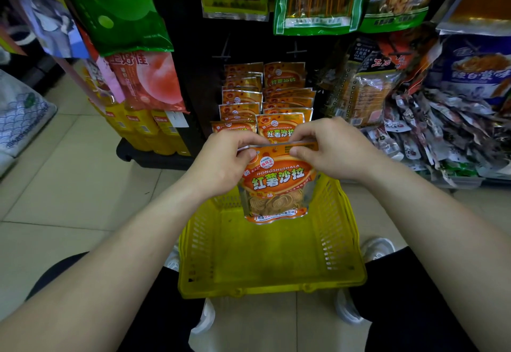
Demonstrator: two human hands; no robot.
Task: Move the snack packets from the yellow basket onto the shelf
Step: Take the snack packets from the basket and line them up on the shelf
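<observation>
From the head camera, the left hand [225, 158] and right hand [329, 148] each pinch the sealed top edge of 1 glossy orange foil snack packet [278, 183], which hangs upright above the yellow plastic lattice basket [340, 243], just before 2 rows of matching hung packets [265, 97]. It looks light, crinkly, slippery, its crisps fragile; the stiff top seam seems the safest hold.

Orange snack packet [278, 183] upright above yellow basket [272, 263].
</observation>
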